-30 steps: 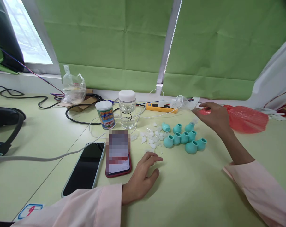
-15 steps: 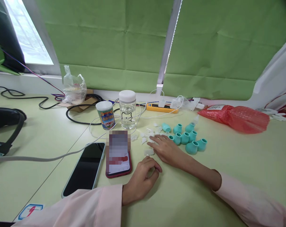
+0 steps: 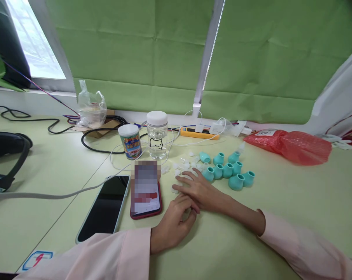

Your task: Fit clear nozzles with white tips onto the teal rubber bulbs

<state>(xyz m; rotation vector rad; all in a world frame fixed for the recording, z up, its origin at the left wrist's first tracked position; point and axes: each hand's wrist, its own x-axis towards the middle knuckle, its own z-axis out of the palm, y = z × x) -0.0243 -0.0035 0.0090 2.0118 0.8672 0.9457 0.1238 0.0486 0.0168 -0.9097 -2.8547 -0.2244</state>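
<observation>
My left hand (image 3: 176,223) rests on the table with its fingers loosely curled in; I see nothing in it. My right hand (image 3: 199,189) lies palm down with fingers spread, its near side meeting the left fingers. Small translucent white plastic pieces (image 3: 185,165) are scattered just beyond its fingertips, some partly under them. Beside that hand, on the right, stand several turquoise rubber bulbs (image 3: 227,170) with open necks. One bulb (image 3: 233,157) at the back has a clear tip against it. What lies under the right palm is hidden.
Two phones, one dark-screened (image 3: 106,208) and one red-cased (image 3: 147,212), lie left of my hands. Behind them stand a lidded jar (image 3: 157,136) and a printed can (image 3: 130,143). A yellow power strip (image 3: 198,133), cables and a red plastic bag (image 3: 292,147) are farther back.
My right hand has shifted toward me and slightly left, reaching the left hand's fingers and covering a white piece. Another turquoise bulb now shows fully. My left hand stays put.
</observation>
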